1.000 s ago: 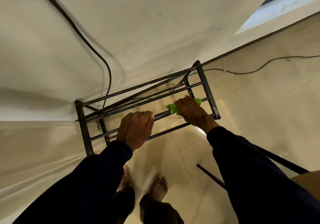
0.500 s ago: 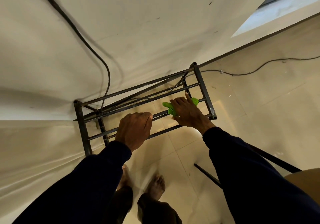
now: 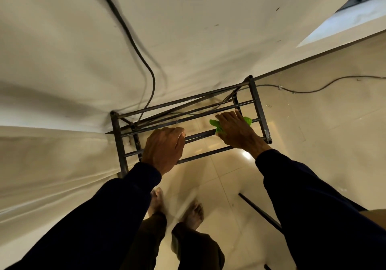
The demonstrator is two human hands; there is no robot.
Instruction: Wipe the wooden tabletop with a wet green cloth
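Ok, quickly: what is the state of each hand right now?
Left hand: closed, grips a bar of the metal rack.
Right hand: open, presses the green cloth on a bar.

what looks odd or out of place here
The green cloth under the right hand is pressed on a bar of a bare metal rack, not on wood. A loose black cable trails over the floor behind the rack.

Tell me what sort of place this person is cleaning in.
Probably a room indoors, perhaps a home: a glossy tiled floor, a plain wall with a cable hanging down it, and a metal rack standing beside that wall.
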